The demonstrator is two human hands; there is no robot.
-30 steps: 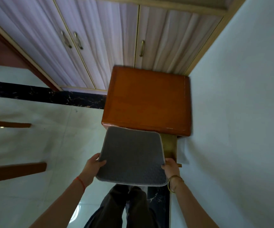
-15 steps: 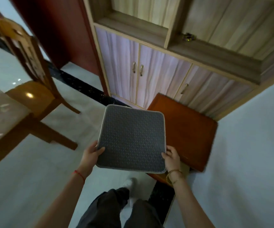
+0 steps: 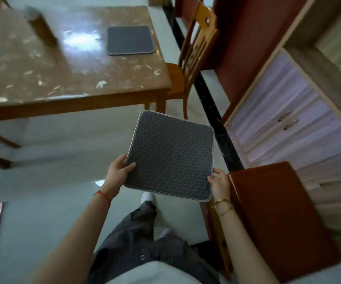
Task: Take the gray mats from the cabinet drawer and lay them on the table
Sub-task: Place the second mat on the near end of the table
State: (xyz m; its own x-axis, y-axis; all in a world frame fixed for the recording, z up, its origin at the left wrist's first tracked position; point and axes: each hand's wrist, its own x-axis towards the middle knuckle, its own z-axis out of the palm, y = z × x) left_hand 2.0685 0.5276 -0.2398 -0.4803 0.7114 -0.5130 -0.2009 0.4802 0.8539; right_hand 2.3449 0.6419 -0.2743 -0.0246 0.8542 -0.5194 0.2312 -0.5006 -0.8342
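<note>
Pale tiled floor [image 3: 53, 160] fills the middle of the frame, with the brown patterned desk [image 3: 63, 78] across the upper left and a wooden chair [image 3: 196, 48] at its right edge. One gray mat [image 3: 129, 40] already lies flat on the desk near its far right side. A second mat [image 3: 171, 156] sits at centre frame, patterned backing up, held over the floor and well apart from the desk. The left hand [image 3: 117, 174] has its fingers closed on the mat's near left corner; the right hand [image 3: 218, 184] pinches the near right corner. The step in hand looks like the carry; next the mat must reach the desk and be laid flat, probably beside the first. Half a second earlier the view faced the cabinet [image 3: 284, 218], now at lower right, with the desk only at the left edge
</note>
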